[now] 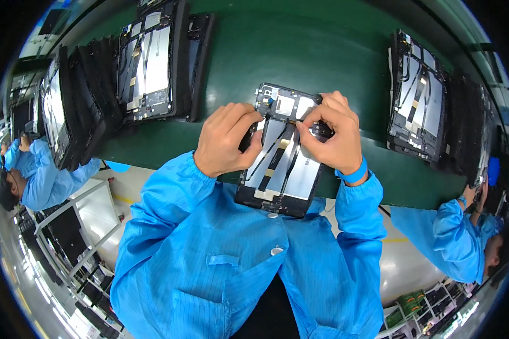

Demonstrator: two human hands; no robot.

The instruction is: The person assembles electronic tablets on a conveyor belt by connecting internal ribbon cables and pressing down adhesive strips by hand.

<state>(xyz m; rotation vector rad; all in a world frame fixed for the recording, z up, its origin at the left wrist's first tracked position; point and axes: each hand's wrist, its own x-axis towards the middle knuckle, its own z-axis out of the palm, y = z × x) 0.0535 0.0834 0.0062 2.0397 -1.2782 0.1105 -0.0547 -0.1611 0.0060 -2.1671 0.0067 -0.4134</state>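
Observation:
An opened tablet (274, 155) lies tilted on the green table in front of me, its near end over the edge by my jacket. Its inside shows silvery battery panels, dark cables and a gold-and-black ribbon cable (275, 164). My left hand (227, 138) is closed at the tablet's left side, thumb and forefinger at its upper left edge. My right hand (335, 133) lies over the upper right part. Its thumb and forefinger are pinched together near the ribbon cable's upper end; what sits between those fingertips is hidden. A blue band (353, 172) circles the right wrist.
Similar opened tablets stand in a leaning row (147, 68) at the left of the green table (300, 39). Another stack (418, 99) stands at the right. Co-workers in blue sit on both sides, the left one (51, 175) and the right one (464, 237).

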